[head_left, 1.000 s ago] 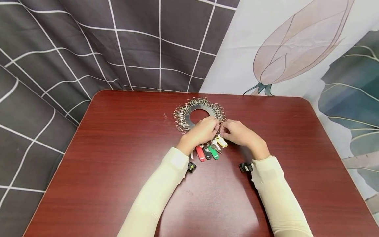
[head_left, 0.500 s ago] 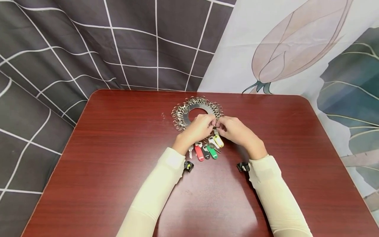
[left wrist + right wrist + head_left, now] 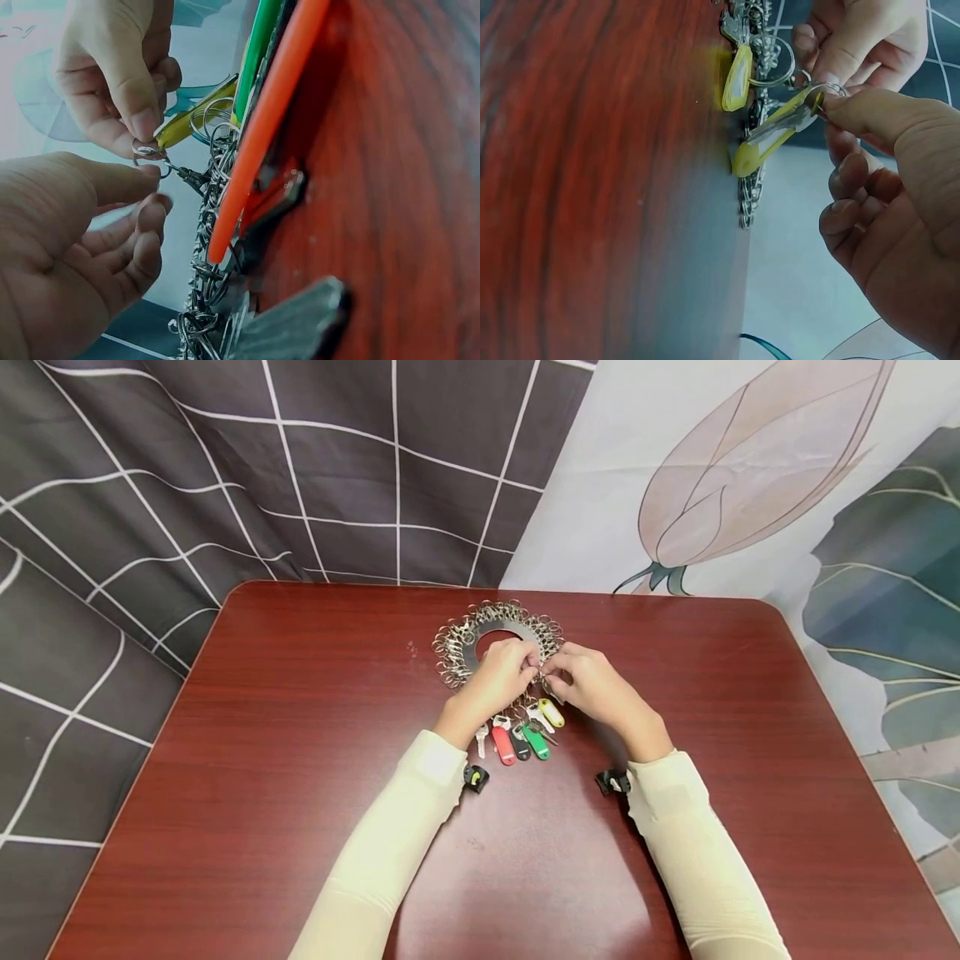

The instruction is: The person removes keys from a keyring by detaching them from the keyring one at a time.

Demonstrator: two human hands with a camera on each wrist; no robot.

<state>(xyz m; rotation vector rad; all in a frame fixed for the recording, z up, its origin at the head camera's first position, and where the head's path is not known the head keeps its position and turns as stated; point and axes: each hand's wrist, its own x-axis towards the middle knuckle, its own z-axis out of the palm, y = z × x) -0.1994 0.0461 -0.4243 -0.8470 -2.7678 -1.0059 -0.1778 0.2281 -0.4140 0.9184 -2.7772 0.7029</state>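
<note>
A flat metal hoop (image 3: 469, 653), fringed with small clips and split rings, lies toward the table's far edge. At its near right side my left hand (image 3: 504, 672) and right hand (image 3: 592, 681) meet fingertip to fingertip. In the right wrist view, my right thumb and fingers pinch a split ring (image 3: 838, 90) bearing a key (image 3: 776, 129) and a yellow key tag (image 3: 750, 159). My left thumb and forefinger are at the same ring, beside a small metal clip (image 3: 193, 178). Red (image 3: 503, 747), black (image 3: 521, 747), green (image 3: 536, 743) and yellow tags (image 3: 552, 713) hang from the hoop's near side.
The reddish-brown wooden table (image 3: 300, 735) extends around the hoop. A loose-hanging key (image 3: 482, 741) lies left of the red tag. Behind stand a dark gridded curtain (image 3: 337, 468) and a white flower-print curtain (image 3: 600, 527). A small black camera (image 3: 613, 782) sits on the right wrist.
Both hands have shifted slightly left and farther from me along the hoop, with fingertips still together. The hanging yellow tag and the loose key show more plainly now.
</note>
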